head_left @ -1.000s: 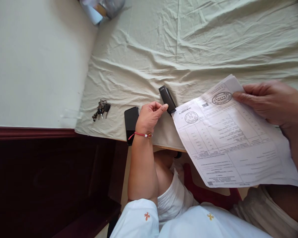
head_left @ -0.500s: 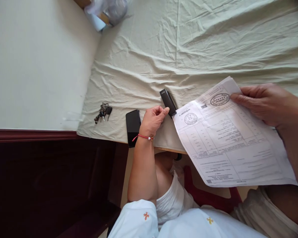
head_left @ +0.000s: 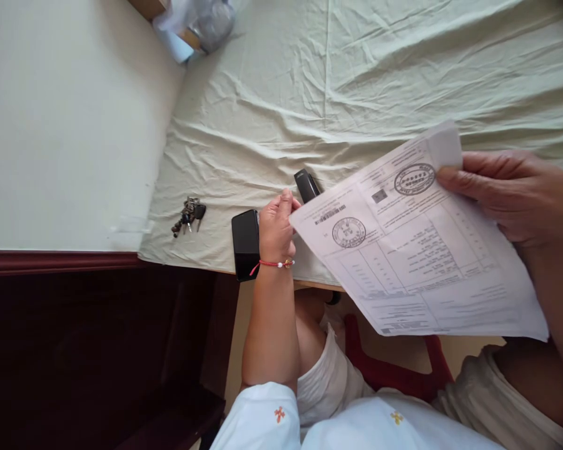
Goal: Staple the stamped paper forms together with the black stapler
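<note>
- Lying on the wrinkled pale green sheet (head_left: 356,81), near its left edge: a bunch of keys (head_left: 188,214), well apart from both hands.
- Resting flat just left of the left hand (head_left: 275,226): a black phone (head_left: 245,244), long axis running from the near table edge away from the body, near end hanging slightly over the edge.
- Curling loosely at the table's near edge: the left hand, a red cord bracelet (head_left: 271,265) circling the wrist, fingertips reaching the near left corner of the papers (head_left: 417,244); whether pinching that corner or only touching it, cannot tell.
- Poking out beyond the left hand and partly hiding under the papers: a black stapler (head_left: 306,185), long axis slanting from far left to near right.
- Being held above the table edge and lap: the papers, several white sheets stacked together, long axis slanting from the far right corner down toward the near right, printed side up, showing tables of small text, a barcode, a small square code and two round stamps, far corner folding back slightly.
- Gripping the far right edge of the papers beside the larger round stamp: the right hand (head_left: 511,197), thumb pressing on top, fingers closing underneath.
</note>
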`<state>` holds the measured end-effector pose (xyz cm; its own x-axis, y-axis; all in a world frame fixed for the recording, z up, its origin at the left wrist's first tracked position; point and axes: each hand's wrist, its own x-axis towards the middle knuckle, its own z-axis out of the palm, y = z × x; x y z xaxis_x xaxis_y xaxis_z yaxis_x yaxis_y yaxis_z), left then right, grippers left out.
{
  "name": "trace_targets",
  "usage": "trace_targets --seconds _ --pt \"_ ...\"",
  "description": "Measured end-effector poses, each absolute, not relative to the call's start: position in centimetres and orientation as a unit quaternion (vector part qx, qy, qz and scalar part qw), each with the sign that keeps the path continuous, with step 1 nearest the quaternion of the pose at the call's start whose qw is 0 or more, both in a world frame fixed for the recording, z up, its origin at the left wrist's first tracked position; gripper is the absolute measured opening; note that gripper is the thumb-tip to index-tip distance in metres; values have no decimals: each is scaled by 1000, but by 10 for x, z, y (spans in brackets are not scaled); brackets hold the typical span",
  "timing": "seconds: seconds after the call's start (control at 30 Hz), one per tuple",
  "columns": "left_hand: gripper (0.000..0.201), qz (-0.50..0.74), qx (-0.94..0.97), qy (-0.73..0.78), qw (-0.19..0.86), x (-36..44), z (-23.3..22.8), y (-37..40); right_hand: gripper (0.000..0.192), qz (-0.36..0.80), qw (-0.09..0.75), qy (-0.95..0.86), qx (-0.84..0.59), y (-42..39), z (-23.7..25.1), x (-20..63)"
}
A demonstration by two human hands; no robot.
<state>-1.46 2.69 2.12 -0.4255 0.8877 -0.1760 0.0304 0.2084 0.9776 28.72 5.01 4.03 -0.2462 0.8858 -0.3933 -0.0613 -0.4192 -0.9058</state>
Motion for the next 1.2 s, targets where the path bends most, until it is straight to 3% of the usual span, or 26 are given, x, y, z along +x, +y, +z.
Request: trace_targets --seconds 0.2,0.4,0.6,0.8,0.97,1.2 --pt "65 550 361 645 388 16 32 11 20 597 489 -409 -486 52 33 281" --pt "66 541 342 579 506 37 36 4 17 543 517 -447 -488 59 26 275" --pt "48 483 311 520 632 40 36 -4 18 502 565 -442 -484 63 29 277" --pt "39 444 314 539 644 40 28 -2 12 557 559 -401 -466 66 20 283" --pt "41 472 312 554 611 35 24 3 8 665 473 -340 -467 67 15 286" --pt "44 465 314 558 611 33 25 5 24 695 447 -337 -451 65 15 282"
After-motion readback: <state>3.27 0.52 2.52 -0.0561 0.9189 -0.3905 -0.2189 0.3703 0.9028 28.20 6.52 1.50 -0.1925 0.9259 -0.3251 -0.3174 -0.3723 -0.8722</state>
